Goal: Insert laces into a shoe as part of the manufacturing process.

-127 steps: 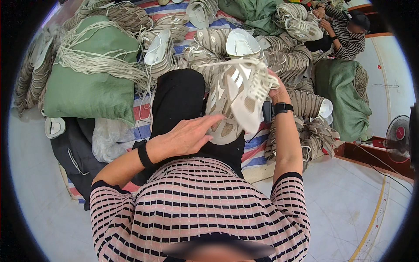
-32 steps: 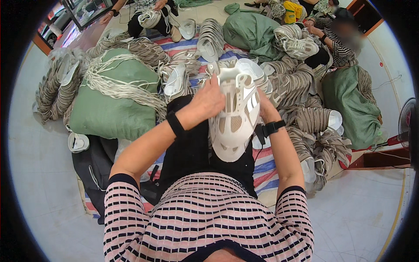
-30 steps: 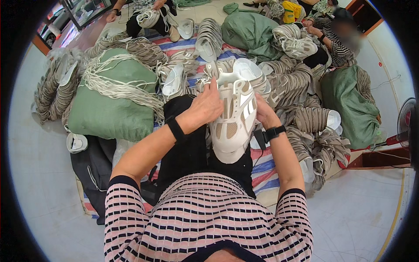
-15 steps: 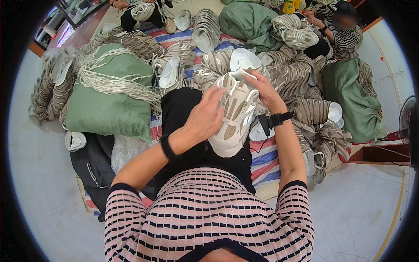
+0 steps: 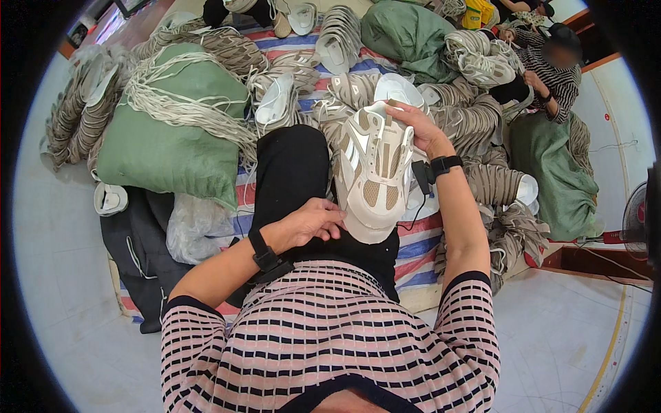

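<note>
A beige and white sneaker upper (image 5: 377, 175), unlaced and with its toe toward me, is held up over my lap. My right hand (image 5: 418, 129) grips it by the tongue and collar at the far end, thumb and fingers closed. My left hand (image 5: 313, 224) is curled beside the toe, its fingertips pinching the upper's left lower edge. Black bands circle both wrists. Behind the upper, partly hidden by it, lie more stacked beige uppers (image 5: 351, 89) with white insides.
To the left, a stuffed green sack (image 5: 172, 162) bears a bundle of cream laces (image 5: 172, 103). Rows of nested uppers (image 5: 468, 124) cover the striped sheet (image 5: 416, 265). A red-and-black fan (image 5: 635, 213) stands at far right; co-workers sit beyond the piles, one in a striped top (image 5: 551, 76).
My left hand has dropped from the lacing area to the toe edge and closed there. The upper has turned to show more of its left side; my right hand keeps its grip.
</note>
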A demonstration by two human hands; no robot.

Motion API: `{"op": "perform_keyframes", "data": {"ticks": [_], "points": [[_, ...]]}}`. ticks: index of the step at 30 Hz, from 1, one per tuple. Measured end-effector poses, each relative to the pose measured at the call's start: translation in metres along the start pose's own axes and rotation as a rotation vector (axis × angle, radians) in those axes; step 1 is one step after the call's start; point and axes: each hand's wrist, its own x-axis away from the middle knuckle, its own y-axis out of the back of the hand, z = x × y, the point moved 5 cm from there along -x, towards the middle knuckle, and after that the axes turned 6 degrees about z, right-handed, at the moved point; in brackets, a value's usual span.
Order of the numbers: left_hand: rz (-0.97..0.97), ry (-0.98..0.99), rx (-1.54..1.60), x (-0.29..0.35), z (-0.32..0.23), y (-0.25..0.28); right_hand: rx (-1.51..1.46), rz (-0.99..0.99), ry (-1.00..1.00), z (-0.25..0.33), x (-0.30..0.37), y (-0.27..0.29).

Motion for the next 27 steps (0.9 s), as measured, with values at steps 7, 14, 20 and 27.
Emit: {"op": "perform_keyframes", "data": {"ticks": [7,14,20,27], "points": [[-0.109,-0.143,-0.027,0.015,-0.034,0.005,-0.036,-0.064,0.048,-0.003,0.000,0.016],[-0.140,-0.094,-0.182,0.016,-0.030,0.005,0.135,-0.140,0.006,-0.012,0.004,0.002],[-0.586,-0.608,-1.338,0.049,-0.112,-0.018,0.245,-0.164,0.166,-0.021,0.017,-0.017],[-0.585,-0.733,-1.445,-0.005,-0.127,-0.036,0.013,-0.055,0.076,-0.030,0.007,-0.019]]}}
